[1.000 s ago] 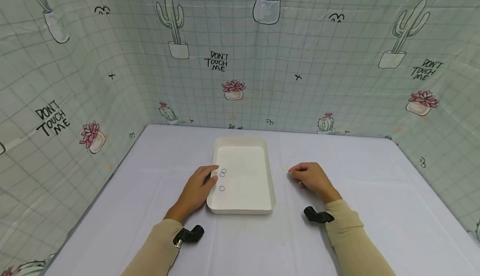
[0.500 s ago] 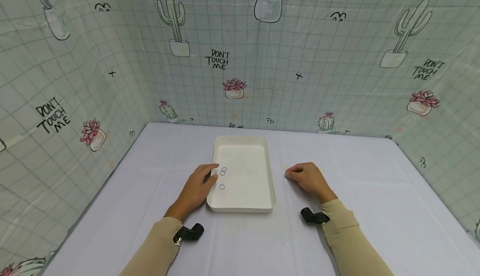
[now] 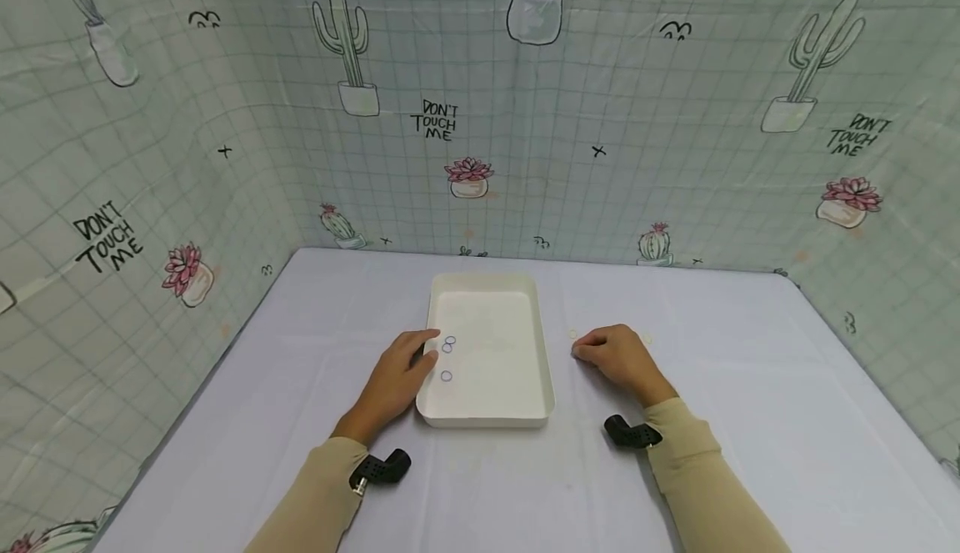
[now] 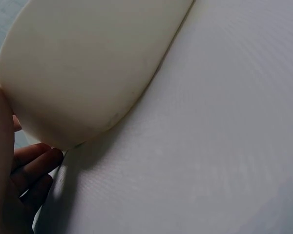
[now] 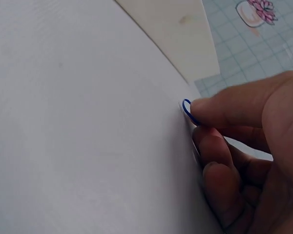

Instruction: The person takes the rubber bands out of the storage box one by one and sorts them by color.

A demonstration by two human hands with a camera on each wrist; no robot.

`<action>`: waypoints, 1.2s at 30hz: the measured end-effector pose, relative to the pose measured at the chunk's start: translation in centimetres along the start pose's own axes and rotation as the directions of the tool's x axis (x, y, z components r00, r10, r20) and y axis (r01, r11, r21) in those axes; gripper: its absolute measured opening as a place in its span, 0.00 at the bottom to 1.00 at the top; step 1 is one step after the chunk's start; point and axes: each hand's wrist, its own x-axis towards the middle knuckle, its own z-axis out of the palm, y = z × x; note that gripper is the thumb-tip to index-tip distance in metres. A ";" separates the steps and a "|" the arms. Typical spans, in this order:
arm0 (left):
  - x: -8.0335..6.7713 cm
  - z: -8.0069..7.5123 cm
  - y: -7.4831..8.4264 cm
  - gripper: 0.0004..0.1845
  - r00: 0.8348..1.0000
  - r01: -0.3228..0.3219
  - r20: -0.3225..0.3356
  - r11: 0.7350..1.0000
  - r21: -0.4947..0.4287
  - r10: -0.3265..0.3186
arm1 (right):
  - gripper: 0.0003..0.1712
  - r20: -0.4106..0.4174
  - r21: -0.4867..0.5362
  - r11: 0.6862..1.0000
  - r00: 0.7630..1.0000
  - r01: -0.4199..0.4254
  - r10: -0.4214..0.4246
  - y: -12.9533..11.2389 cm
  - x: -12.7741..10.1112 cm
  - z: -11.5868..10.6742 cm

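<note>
The left hand (image 3: pixel 390 378) holds the left side of a white tray (image 3: pixel 498 419), thumb and forefinger over its rim. In the left wrist view, more fingers (image 4: pixel 36 168) lie against the tray's outer wall. Several small blue rubber bands lie inside the tray near that side, such as one single band (image 3: pixel 446 376). Right of the tray, low over the table, the right hand (image 3: pixel 618 357) pinches another thin blue rubber band (image 5: pixel 187 111) between thumb and forefinger. Its remaining fingers are curled.
Two pale yellowish rings lie near the right hand: one ring (image 3: pixel 573 334) beyond its fingertips, another ring (image 3: pixel 648 339) beside its back. A white cloth covers the table (image 3: pixel 750 386). A printed cactus curtain (image 3: pixel 675 119) encloses the back and sides.
The right hand has shifted slightly left toward the tray, and the pale ring beside its back has come into sight. The left hand and the tray have stayed in place.
</note>
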 end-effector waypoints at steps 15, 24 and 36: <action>0.3 0.2 -0.3 0.22 1.000 -0.010 0.002 1.000 0.006 0.010 | 0.12 0.040 0.043 0.999 0.999 0.014 -0.016 0.8 0.1 -0.8; 0.3 0.1 -0.4 0.22 1.000 -0.007 -0.013 1.000 0.007 0.007 | 0.14 0.046 0.081 0.997 0.999 0.003 -0.006 1.0 0.5 -0.8; 0.2 0.1 -0.5 0.22 1.000 -0.010 -0.011 1.000 -0.008 0.010 | 0.18 0.015 0.269 0.960 0.997 -0.075 0.073 1.0 0.7 -0.5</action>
